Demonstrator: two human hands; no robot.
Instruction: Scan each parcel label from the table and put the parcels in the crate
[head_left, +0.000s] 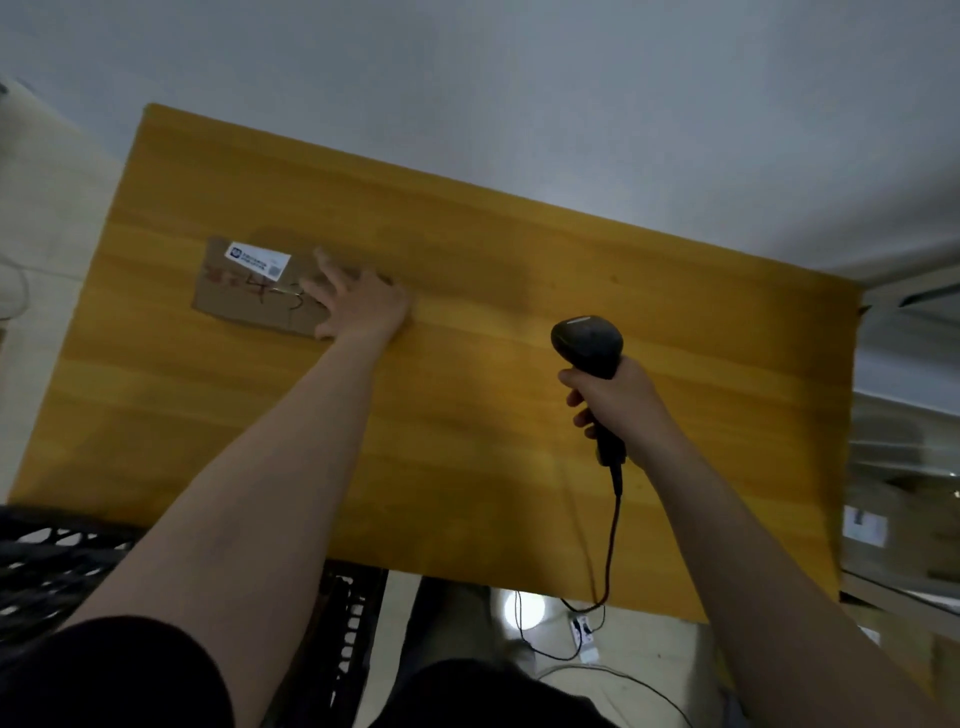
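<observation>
1 parcel (249, 286) lies on the table (519, 249), far left, apparently unscanned. Left hand (358, 306) rests on it, fingers spread. Right hand (618, 400) grips the scanner (587, 345). Crate (52, 561) contents hidden; crating is pending.

**Work surface: rectangular yellow wood-grain table (467, 441)**
One flat brown cardboard parcel (234, 306) lies on the far-left part of the tabletop, a little in from the left edge. A white printed label (258, 258) sits along its far edge, with red handwriting (249, 288) below it.
</observation>
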